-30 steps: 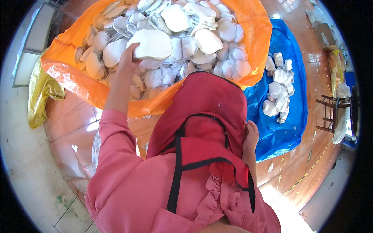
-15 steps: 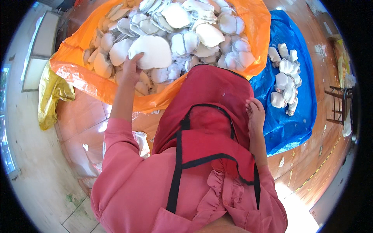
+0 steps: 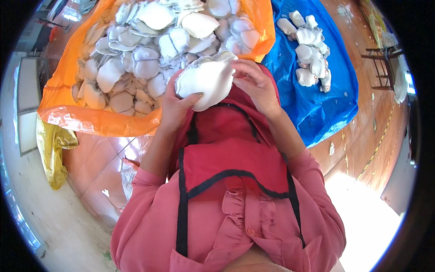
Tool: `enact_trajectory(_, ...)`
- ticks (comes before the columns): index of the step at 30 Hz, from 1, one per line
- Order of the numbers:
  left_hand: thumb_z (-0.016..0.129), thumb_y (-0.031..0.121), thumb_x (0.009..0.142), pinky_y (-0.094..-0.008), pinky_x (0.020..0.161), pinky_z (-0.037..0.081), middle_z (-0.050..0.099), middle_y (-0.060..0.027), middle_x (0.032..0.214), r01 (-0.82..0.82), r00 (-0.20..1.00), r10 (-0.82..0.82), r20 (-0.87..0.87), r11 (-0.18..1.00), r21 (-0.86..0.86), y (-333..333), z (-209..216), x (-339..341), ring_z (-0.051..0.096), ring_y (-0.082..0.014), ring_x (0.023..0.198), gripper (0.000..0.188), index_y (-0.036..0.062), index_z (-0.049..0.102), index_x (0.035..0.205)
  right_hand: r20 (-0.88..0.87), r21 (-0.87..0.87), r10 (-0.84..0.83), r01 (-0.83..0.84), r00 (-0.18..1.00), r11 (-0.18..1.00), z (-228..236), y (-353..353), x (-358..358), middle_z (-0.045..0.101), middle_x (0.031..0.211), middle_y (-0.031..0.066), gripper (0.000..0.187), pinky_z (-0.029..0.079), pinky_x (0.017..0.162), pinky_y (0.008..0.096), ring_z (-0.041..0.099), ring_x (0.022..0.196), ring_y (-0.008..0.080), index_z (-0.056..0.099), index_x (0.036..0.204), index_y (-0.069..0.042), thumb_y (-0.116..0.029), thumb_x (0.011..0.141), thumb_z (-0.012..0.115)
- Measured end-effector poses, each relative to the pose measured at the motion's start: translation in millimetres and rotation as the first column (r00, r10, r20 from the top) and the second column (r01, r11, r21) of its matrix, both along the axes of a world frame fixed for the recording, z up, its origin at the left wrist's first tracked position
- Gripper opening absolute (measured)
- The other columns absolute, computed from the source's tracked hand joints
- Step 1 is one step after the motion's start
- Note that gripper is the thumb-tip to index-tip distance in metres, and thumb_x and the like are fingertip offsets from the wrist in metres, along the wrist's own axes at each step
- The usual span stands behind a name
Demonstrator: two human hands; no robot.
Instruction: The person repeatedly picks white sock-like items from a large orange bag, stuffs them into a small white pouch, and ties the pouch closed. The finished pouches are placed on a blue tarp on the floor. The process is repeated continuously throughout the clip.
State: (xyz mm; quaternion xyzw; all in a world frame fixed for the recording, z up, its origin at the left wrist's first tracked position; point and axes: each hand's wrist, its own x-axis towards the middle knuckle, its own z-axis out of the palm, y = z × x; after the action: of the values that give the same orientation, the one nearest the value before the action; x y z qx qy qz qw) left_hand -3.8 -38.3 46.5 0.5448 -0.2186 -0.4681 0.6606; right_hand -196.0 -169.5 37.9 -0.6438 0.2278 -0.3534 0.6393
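In front of my lap I hold a white, soft-looking oval pad (image 3: 206, 84) with thin, slightly ragged edges. My left hand (image 3: 176, 104) is closed on its left side, with the thumb on top and the other fingers mostly hidden beneath. At the pad's upper right edge, my right hand (image 3: 257, 84) pinches it with bent fingers. Many similar white pads (image 3: 146, 63), some in stacked bundles, fill the orange sheet (image 3: 95, 121) just beyond and to the left of my hands.
To the right, a blue sheet (image 3: 317, 115) bears a small heap of white bundled pieces (image 3: 312, 54). A yellow sack (image 3: 52, 149) lies by the left wall. At the far right stands a dark wooden stool (image 3: 383, 68). A red apron (image 3: 235, 167) covers my lap.
My left hand has brought the pad from the orange sheet back over my lap. My right hand has come up from beside my lap and taken its edge. The view has shifted rightward.
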Motion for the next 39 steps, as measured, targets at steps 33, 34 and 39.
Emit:
enact_trajectory(33,0.08,0.0,0.071,-0.0324,0.087,0.048,0.059,-0.0124,0.114,0.16,0.669,-0.022,0.743,0.981,-0.115,12.5,-19.6,1.3,0.06,-0.0249,0.101,0.058,0.0028,0.056,0.124,-0.239,-0.393,0.071,-0.163,0.968,0.905,9.5,-7.4,-4.0,0.053,0.106,0.0034,0.024,0.046,0.09,0.0286,0.055,0.102,0.018,0.062,0.096,-0.009,-0.004,0.078,0.078)
enact_trajectory(34,0.081,0.0,0.071,-0.0324,0.087,0.048,0.059,-0.0126,0.114,0.16,0.661,-0.024,0.75,0.981,-0.11,12.7,-18.5,1.2,0.06,-0.0251,0.101,0.058,0.0028,0.057,0.124,-0.261,-0.355,0.066,-0.16,0.963,0.921,9.9,-6.3,-3.3,0.053,0.106,0.0035,0.024,0.046,0.089,0.0286,0.055,0.101,0.0178,0.062,0.095,-0.009,-0.004,0.078,0.078)
enact_trajectory(39,0.082,-0.001,0.07,-0.0327,0.088,0.049,0.061,-0.0139,0.116,0.151,0.639,0.001,0.769,0.98,-0.127,13.0,-23.2,5.2,0.061,-0.0258,0.103,0.059,0.0024,0.057,0.123,-0.337,-0.362,0.011,-0.141,0.941,0.922,8.5,-3.5,0.0,0.054,0.103,0.0032,0.022,0.047,0.084,0.0283,0.055,0.094,0.0165,0.063,0.094,-0.007,-0.005,0.078,0.078)
